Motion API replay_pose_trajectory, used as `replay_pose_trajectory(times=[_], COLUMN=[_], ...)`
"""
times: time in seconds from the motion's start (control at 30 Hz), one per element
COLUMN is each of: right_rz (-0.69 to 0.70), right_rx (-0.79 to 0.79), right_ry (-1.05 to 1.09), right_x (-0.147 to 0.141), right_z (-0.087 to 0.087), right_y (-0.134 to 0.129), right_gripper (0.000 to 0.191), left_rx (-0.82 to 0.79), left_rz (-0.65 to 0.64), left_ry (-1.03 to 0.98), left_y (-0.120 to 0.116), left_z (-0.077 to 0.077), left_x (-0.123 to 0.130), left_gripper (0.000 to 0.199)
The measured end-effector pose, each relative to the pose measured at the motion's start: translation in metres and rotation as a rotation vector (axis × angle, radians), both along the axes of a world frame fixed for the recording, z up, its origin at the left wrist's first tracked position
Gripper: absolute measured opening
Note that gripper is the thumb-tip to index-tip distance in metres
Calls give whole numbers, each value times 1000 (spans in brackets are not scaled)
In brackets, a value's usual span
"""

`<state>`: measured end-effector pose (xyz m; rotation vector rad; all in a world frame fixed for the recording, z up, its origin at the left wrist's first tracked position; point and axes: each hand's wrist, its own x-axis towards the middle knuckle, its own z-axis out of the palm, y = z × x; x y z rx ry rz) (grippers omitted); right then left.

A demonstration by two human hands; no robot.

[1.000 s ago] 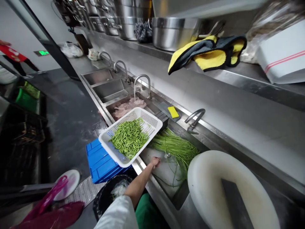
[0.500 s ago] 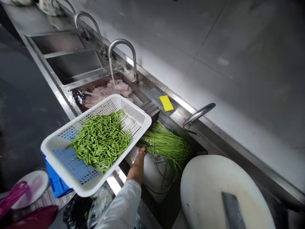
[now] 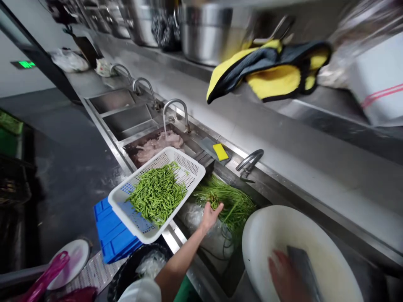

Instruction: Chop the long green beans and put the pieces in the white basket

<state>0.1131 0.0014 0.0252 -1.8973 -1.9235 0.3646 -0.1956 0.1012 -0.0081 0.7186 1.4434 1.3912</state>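
Observation:
My left hand (image 3: 210,216) is closed around a bunch of garlic scapes (image 3: 214,201), their ends showing between thumb and fingers. The hand is over the sink, where a heap of long green garlic scapes (image 3: 237,199) lies in water. Smeared by motion, my right hand (image 3: 285,274) is at the left side of a cleaver (image 3: 302,268); whether it grips the cleaver I cannot make out. The cleaver lies on a round white chopping board (image 3: 262,235). Left of the sink, a white perforated basket (image 3: 122,193) bears cut green pieces (image 3: 159,193).
A running faucet (image 3: 174,102) pours over pale meat (image 3: 157,144) in another basin. A yellow sponge (image 3: 220,152) lies behind the sink. Overhead, a yellow and grey cloth (image 3: 273,77) hangs off a shelf. A blue crate (image 3: 111,235) and a black-lined bin (image 3: 126,262) stand below the basket.
My left hand has risen from the heap and moved right, with a bunch of scapes in it. My right hand has come in by the cleaver. The view has tilted up.

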Motion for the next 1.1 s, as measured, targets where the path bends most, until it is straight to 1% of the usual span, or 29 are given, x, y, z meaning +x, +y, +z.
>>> replay_pose_trajectory(times=[0.07,0.13,0.17,0.2,0.27,0.3,0.37,0.43,0.47,0.5,0.53,0.6,0.67,0.73,0.77,0.8,0.87,0.93,0.97,1.03,1.1], right_rz=[118,190,222,205,154,149,198,280,313,339,357,402,482,541,537,521,506,540,565,586,605], right_rx=[0,2,-18,-63,-153,-175,-173,-159,-157,-155,-151,-159,-198,-210,-169,-93,129,335,402,478,511], right_ry=[133,275,348,426,580,646,734,762,761,764,760,703,588,469,438,421,384,291,219,69,-55], right_x=[-59,-113,-134,-149,-165,-167,-166,-162,-161,-159,-157,-149,-136,-121,-115,-111,-107,-109,-110,-110,-107], right_z=[13,31,40,48,60,63,68,72,74,77,80,89,101,114,120,125,131,130,127,119,111], right_y=[37,69,82,93,107,111,114,113,111,110,108,105,101,98,97,96,94,93,94,96,99], right_gripper=[51,68,75,77,70,63,49,39,36,36,36,39,40,33,30,28,30,33,34,35,34], left_rx=[134,221,237,243,257,266,276,264,254,251,256,274,283,259,240,222,201,200,200,188,169], left_rz=[-83,-141,-149,-147,-153,-191,-361,-577,-662,-715,-732,-695,-603,-500,-464,-445,-451,-456,-439,-395,-376], left_ry=[-26,-47,-36,-19,-20,-45,-103,-125,-123,-117,-112,-99,-80,-46,-26,-5,32,63,77,90,92], left_y=[5,11,13,15,18,19,21,22,21,20,19,14,9,6,4,4,3,2,2,1,-1], left_z=[37,70,84,97,117,125,136,142,143,144,143,140,136,132,130,129,128,127,126,123,118], left_x=[12,23,27,31,32,31,27,23,22,23,23,26,28,29,29,30,33,39,42,49,54], left_gripper=[51,53,52,52,53,54,59,63,62,58,54,47,44,43,42,42,41,41,41,40,38])
